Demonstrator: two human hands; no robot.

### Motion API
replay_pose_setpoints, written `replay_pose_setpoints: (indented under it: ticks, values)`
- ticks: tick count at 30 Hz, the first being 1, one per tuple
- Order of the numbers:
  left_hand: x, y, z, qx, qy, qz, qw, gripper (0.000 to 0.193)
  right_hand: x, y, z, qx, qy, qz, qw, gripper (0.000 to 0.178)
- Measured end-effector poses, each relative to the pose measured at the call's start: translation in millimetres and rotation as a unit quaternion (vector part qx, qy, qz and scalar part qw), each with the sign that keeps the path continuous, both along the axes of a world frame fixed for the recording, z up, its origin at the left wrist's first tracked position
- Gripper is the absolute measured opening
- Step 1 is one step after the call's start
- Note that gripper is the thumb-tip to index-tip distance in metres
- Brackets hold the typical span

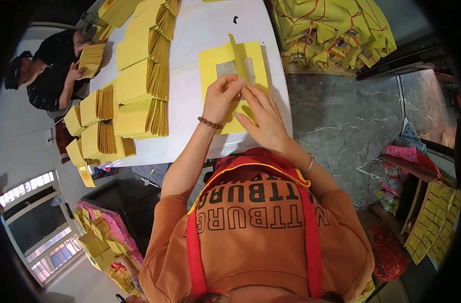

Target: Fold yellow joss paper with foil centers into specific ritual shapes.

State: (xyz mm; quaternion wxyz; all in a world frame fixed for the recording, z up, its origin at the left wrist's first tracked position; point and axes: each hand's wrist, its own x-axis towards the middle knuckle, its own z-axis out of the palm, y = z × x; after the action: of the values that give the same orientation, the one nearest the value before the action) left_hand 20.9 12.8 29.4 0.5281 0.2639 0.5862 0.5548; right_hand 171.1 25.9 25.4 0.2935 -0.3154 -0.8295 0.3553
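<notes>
A yellow paper sheet point(260, 58) with a grey patch in its middle lies in front of me on the white table point(185, 65). A narrow strip of yellow paper stands up along its centre, leaning slightly. My left hand point(223, 96), with a beaded bracelet at the wrist, is closed in a pinch on the near part of that strip. Beside it, my right hand point(265, 113) rests its stretched fingers against the strip and the sheet, thumb held apart. The two hands touch at the fingertips and hide the lower part of the fold.
Rows of folded yellow paper stacks point(139, 78) fill the table's left side. A co-worker point(46, 70) across there holds another stack. A heap of yellow paper tied with red string point(331, 33) lies at the far right. A small black scrap point(235, 20) sits beyond the sheet.
</notes>
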Motion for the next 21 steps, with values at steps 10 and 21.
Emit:
replay_pose_setpoints:
  ticks: [10,21]
  values:
    - [1,-4,-15,0.003,0.007,0.035,0.999,0.019,-1,3,-4,-0.077,0.03,0.024,0.996,0.055]
    - [5,-3,-16,0.002,0.054,0.061,0.997,0.02,2,7,2,-0.151,0.06,0.02,0.987,0.054]
